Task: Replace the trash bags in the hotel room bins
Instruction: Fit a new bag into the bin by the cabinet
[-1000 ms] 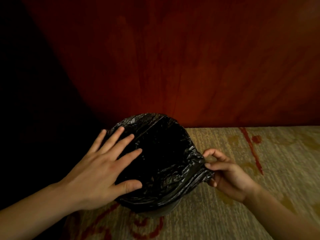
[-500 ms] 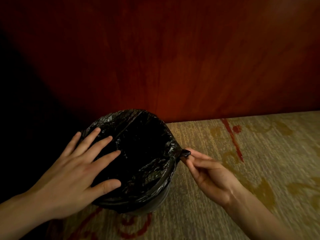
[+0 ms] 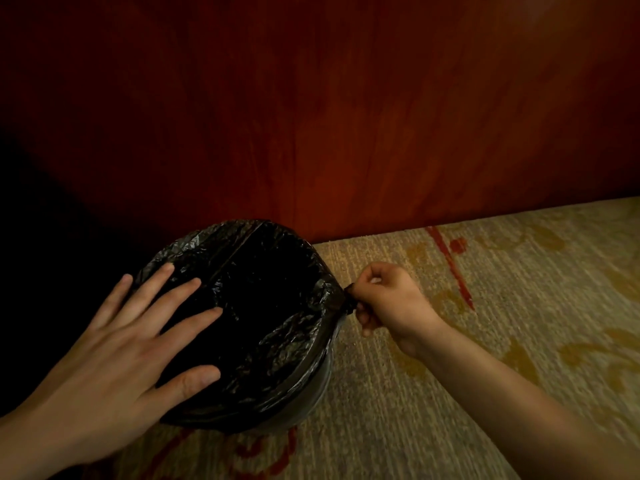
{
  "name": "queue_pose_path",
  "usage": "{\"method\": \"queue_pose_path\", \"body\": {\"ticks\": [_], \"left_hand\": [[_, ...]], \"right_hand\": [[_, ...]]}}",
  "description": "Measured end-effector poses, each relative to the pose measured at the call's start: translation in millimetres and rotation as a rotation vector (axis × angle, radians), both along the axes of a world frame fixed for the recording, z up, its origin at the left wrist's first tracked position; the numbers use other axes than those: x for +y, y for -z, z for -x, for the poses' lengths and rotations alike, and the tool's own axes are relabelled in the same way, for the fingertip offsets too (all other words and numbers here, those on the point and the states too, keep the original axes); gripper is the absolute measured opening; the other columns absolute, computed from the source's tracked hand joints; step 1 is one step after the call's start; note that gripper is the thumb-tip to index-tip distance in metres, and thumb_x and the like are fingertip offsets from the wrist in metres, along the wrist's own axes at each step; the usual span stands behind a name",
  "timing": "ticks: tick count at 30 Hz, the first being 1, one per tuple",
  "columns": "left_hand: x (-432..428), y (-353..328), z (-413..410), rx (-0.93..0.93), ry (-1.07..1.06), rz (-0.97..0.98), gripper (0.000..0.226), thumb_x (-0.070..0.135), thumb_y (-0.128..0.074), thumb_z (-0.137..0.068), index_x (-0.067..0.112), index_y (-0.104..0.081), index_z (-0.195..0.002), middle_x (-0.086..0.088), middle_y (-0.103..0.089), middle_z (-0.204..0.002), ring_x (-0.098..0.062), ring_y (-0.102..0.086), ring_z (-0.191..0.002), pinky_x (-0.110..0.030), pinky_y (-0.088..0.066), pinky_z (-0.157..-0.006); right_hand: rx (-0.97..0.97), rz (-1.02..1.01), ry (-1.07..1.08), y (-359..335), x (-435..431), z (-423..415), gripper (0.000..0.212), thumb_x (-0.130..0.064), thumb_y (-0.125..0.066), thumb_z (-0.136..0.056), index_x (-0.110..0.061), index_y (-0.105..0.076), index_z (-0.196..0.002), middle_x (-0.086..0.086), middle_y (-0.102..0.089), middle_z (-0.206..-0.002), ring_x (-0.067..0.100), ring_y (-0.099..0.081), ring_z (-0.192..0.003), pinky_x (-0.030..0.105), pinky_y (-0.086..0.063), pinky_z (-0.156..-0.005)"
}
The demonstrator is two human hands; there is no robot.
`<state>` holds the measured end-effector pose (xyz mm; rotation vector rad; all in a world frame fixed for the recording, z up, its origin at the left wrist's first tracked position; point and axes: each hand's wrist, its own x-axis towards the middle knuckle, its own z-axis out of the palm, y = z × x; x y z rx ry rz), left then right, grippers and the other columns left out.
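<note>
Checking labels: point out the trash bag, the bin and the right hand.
trash bag (image 3: 284,341), head view, crinkled lining near the rim.
bin (image 3: 317,389), head view, grey side wall below the bag.
right hand (image 3: 391,299), head view, back of the hand.

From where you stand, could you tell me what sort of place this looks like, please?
Most likely a hotel room or similar: a patterned carpet, a dark red wood-panelled wall, and a small bin lined with a black bag.

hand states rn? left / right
Left hand: open, fingers straight and spread, resting on the black trash bag at the bin's rim.
Right hand: closed, pinching a twisted bit of the bag's edge.
</note>
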<state>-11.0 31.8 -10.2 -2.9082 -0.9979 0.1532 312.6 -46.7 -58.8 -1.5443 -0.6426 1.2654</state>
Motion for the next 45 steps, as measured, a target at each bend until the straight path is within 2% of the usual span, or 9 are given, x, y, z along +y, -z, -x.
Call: {"method": "queue_pose_path", "body": {"ticks": [4,7,10,19,26,32,35,41,45], "left_hand": [[-0.1,-0.2,-0.1,-0.009,-0.015,0.015,0.063,0.073,-0.028,-0.094,0.041,-0.043,-0.146,0.003,-0.030,-0.161,-0.024,-0.007,-0.154,-0.049,0.000,-0.121],[-0.3,-0.1,1.2,-0.017,-0.013,0.020,0.063,0.073,-0.027,-0.094,0.040,-0.044,-0.145,0.003,-0.032,-0.160,-0.025,-0.008,-0.154,-0.048,0.000,-0.121],[0.9,0.8,3.0,-0.031,-0.015,0.034,0.063,0.072,-0.028,-0.094,0.040,-0.044,-0.145,0.003,-0.032,-0.160,-0.024,-0.008,-0.154,-0.047,0.002,-0.122],[-3.1,-7.4,-8.8,0.005,-0.058,0.070,0.065,0.076,-0.024,-0.093,0.043,-0.041,-0.146,0.005,-0.027,-0.162,-0.020,0.000,-0.154,-0.044,0.006,-0.121],[-7.9,-15.8,-10.5,0.001,-0.101,0.098,0.079,0.084,-0.004,-0.086,0.046,-0.027,-0.152,0.009,-0.003,-0.166,-0.012,0.028,-0.148,-0.044,0.018,-0.119],[-10.2,-16.2,-6.0,0.008,-0.097,0.089,0.080,0.083,-0.001,-0.087,0.044,-0.026,-0.152,0.007,-0.005,-0.166,-0.013,0.028,-0.148,-0.048,0.014,-0.121],[-10.5,-14.6,-3.1,-0.007,-0.091,0.088,0.077,0.082,-0.005,-0.089,0.043,-0.031,-0.151,0.006,-0.010,-0.166,-0.014,0.022,-0.150,-0.048,0.012,-0.121],[-8.9,-11.3,-3.6,-0.010,-0.093,0.076,0.076,0.082,-0.003,-0.087,0.048,-0.029,-0.150,0.010,-0.007,-0.166,-0.012,0.024,-0.149,-0.046,0.014,-0.121],[-7.4,-10.6,-3.4,-0.029,-0.088,0.077,0.072,0.080,-0.007,-0.090,0.048,-0.034,-0.148,0.010,-0.012,-0.165,-0.012,0.020,-0.151,-0.045,0.013,-0.120]], "right_hand": [[0.667,0.163,0.065,11.3,5.5,-1.2,0.015,0.005,-0.050,-0.092,-0.005,-0.061,-0.094,0.004,-0.055,-0.053,0.011,-0.054,-0.040,0.020,-0.045,-0.033],[0.878,0.114,0.075,15.3,-1.1,1.1,0.021,0.007,-0.060,-0.081,0.006,-0.067,-0.101,0.018,-0.072,-0.073,0.025,-0.074,-0.060,0.025,-0.059,-0.048],[0.775,0.046,-0.018,11.5,-2.3,-4.5,0.034,0.007,-0.065,-0.077,0.011,-0.065,-0.111,0.022,-0.075,-0.086,0.028,-0.076,-0.072,0.026,-0.062,-0.057],[-0.103,-0.160,-0.099,11.5,0.4,-0.2,0.010,-0.006,-0.067,-0.091,0.003,-0.064,-0.088,0.021,-0.069,-0.077,0.026,-0.067,-0.066,0.033,-0.059,-0.058],[0.142,-0.060,-0.017,10.7,13.1,11.4,0.012,0.004,-0.057,-0.092,-0.008,-0.058,-0.092,0.007,-0.051,-0.055,0.015,-0.046,-0.040,0.024,-0.039,-0.034],[0.672,0.032,-0.052,10.4,9.2,9.0,0.015,-0.002,-0.062,-0.077,0.000,-0.077,-0.078,0.011,-0.071,-0.069,0.014,-0.071,-0.056,0.020,-0.058,-0.049],[0.554,0.001,-0.125,3.7,6.5,5.2,0.013,0.002,-0.063,-0.075,0.000,-0.075,-0.080,0.014,-0.072,-0.071,0.017,-0.072,-0.057,0.022,-0.058,-0.049],[-0.120,-0.122,-0.175,8.5,11.9,13.4,0.015,-0.004,-0.062,-0.094,-0.007,-0.058,-0.080,0.007,-0.067,-0.064,0.020,-0.064,-0.060,0.034,-0.053,-0.055],[-0.103,-0.103,-0.136,9.3,12.3,13.5,0.014,-0.007,-0.060,-0.096,-0.004,-0.056,-0.083,0.010,-0.069,-0.069,0.023,-0.068,-0.066,0.033,-0.059,-0.058]]}}
